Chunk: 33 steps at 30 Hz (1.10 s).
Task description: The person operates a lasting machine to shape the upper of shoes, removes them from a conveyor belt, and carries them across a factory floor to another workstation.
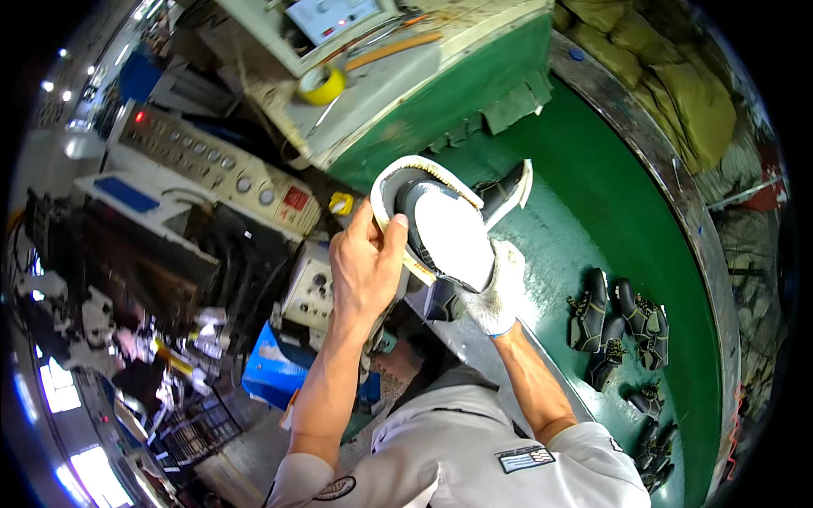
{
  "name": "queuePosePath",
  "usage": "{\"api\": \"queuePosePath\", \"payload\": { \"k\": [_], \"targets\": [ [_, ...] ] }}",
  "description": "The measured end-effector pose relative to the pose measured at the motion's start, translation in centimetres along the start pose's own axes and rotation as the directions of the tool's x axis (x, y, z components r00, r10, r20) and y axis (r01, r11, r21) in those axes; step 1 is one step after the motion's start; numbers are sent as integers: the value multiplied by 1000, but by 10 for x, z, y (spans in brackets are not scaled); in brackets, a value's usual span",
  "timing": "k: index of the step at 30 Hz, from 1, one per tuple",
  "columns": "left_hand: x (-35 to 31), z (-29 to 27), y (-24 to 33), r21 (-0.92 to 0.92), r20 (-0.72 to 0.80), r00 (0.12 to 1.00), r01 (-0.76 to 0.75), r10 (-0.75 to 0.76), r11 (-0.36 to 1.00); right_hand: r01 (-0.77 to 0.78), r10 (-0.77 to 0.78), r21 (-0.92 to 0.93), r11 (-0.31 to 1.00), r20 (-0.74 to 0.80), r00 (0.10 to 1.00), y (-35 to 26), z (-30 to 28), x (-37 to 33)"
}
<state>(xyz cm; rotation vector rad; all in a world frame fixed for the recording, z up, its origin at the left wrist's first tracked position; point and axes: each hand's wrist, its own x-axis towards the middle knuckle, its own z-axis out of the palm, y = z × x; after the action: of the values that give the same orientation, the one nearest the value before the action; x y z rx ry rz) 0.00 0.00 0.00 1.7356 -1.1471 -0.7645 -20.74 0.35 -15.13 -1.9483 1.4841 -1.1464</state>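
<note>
My bare left hand (364, 262) grips a curved, pale-rimmed shoe sole (391, 182), its thumb laid over the near edge. Against that sole sits a dark shoe upper with a broad white underside (456, 235), tilted up towards me. A white knitted glove covers my right hand (500, 292), which is closed around the lower right end of this upper. Its fingertips are partly hidden behind the upper. Just beyond my hands, another dark shoe with a pale bottom (508, 193) rests on the green surface. Below the held upper, a dark shoe part (444, 301) shows partly.
Several black shoe uppers (606, 326) lie on the green tabletop (584, 229) at right. A raised rim (669, 186) borders it, with sacks (677, 93) beyond. Yellow tape (322, 85) sits on a bench at the top. Control panels (216, 165) and machinery stand left.
</note>
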Motion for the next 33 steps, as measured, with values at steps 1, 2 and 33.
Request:
{"api": "queuePosePath", "payload": {
  "k": [1, 2, 33],
  "targets": [
    [-2, 0, 0, 66, -4, 1000, 0, 0, 998, 9, -9, 30, 1000, -13, 1000, 1, -2, 6],
    [-8, 2, 7, -161, -3, 998, 63, -64, 985, 44, -43, 45, 998, -23, 999, -25, 10, -18],
    [-105, -171, -58, -190, -363, 893, 209, -267, 959, 312, -315, 42, 949, 143, 938, -158, 57, -60]
  ]
}}
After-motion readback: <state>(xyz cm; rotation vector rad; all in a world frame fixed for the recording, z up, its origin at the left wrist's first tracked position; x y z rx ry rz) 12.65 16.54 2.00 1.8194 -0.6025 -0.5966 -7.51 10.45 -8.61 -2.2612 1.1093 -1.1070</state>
